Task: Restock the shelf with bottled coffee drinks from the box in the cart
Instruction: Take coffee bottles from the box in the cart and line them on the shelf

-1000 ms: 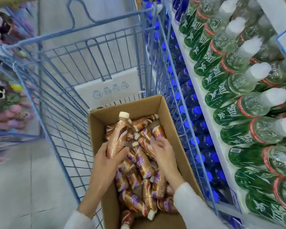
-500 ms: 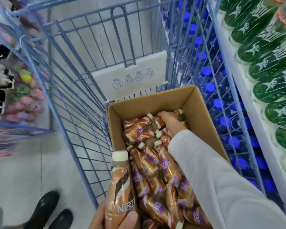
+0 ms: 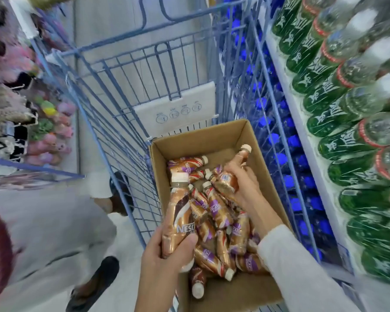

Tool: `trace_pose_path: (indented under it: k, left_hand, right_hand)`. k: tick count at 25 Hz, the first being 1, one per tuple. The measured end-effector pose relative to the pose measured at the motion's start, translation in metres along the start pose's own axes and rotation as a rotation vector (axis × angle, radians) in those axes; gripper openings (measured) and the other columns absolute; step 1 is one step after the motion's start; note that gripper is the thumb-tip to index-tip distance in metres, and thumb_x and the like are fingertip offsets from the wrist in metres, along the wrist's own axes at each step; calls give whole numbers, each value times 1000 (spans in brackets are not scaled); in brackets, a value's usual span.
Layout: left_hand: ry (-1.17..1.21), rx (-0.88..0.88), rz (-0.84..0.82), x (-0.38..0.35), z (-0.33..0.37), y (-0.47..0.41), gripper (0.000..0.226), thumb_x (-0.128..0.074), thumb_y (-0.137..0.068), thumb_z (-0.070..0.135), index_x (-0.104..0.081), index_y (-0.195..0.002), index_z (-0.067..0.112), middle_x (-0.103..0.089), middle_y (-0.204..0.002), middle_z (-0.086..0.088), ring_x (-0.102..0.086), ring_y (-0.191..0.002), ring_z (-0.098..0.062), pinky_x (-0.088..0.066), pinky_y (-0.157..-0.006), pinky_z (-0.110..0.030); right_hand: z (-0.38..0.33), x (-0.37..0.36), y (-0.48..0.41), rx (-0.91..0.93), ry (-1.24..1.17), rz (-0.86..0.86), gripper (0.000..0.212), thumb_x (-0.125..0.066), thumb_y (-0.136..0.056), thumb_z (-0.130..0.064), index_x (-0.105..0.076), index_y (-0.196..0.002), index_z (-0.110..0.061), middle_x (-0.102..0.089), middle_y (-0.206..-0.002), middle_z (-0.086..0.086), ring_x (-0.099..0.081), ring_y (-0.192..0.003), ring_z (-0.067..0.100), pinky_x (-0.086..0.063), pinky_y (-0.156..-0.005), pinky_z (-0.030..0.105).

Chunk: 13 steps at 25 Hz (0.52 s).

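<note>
Head view. Lower left: a passer-by (image 3: 45, 224) has entered the aisle beside the cart (image 3: 113, 122). Centre: the left hand (image 3: 164, 253) keeps its fingers wrapped round an upright coffee bottle (image 3: 180, 212) over the box (image 3: 212, 138). Right of centre: the right hand (image 3: 243, 188), reaching deep a moment ago, has lifted a second bottle (image 3: 231, 176), fingers grasping it. With both hands loaded, transfer to the shelf (image 3: 293, 122) probably follows.

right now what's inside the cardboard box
A pile of coffee bottles lying on their sides; the right hand grips one. Bare box floor shows at the far end; under the pile is hidden.
</note>
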State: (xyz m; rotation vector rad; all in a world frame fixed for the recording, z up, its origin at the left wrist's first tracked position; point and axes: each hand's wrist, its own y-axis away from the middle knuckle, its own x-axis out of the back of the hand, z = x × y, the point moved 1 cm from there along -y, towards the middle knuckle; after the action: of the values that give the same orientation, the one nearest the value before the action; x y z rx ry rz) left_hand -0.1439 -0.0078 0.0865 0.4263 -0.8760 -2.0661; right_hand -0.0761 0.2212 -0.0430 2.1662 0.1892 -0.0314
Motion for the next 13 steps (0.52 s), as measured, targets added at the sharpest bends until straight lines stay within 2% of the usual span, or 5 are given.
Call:
trace_pose_path:
  k: [4,8,10,11,13]
  left_hand:
    - [-19,-105,-80,-24,15,32,59,-92,-54,45,-73,-108,32,-79,-94,7,-76,-83,-10,-58,-60,-18]
    - [-95,-175,-168,-53,22,77,63,-92,-63,53,-70,-122,40,-78,-110,7,-73,-104,-17,-58,-89,-40]
    - [-124,-242,-239,-74,24,106,72,-91,-62,55,-69,-127,32,-78,-107,9,-75,-98,-13,-60,-82,-31]
    - [-149,-270,-261,-84,24,119,75,-91,-60,58,-69,-126,31,-79,-105,11,-75,-94,-11,-61,-75,-26]
    - [-160,-302,-323,-103,25,150,69,-91,-60,55,-71,-123,34,-79,-104,10,-76,-91,-14,-62,-71,-29]
  right_hand:
    - [-4,47,107,86,-145,-174,86,-87,-67,-26,-50,-144,-23,-74,-120,6,-74,-103,22,-61,-74,31]
    - [-14,92,189,211,-111,-207,76,-83,-62,-33,-58,-133,-39,-74,-121,1,-73,-106,25,-59,-81,39]
    - [-22,121,224,265,-39,-157,73,-84,-59,-40,-58,-126,-47,-75,-116,-1,-75,-90,26,-58,-69,40]
    - [-25,135,238,298,-25,-139,72,-84,-58,-41,-58,-126,-46,-75,-114,-2,-75,-83,24,-57,-68,44]
    - [-33,168,266,369,-36,-103,79,-84,-56,-38,-56,-130,-42,-75,-114,-2,-76,-84,18,-55,-75,44]
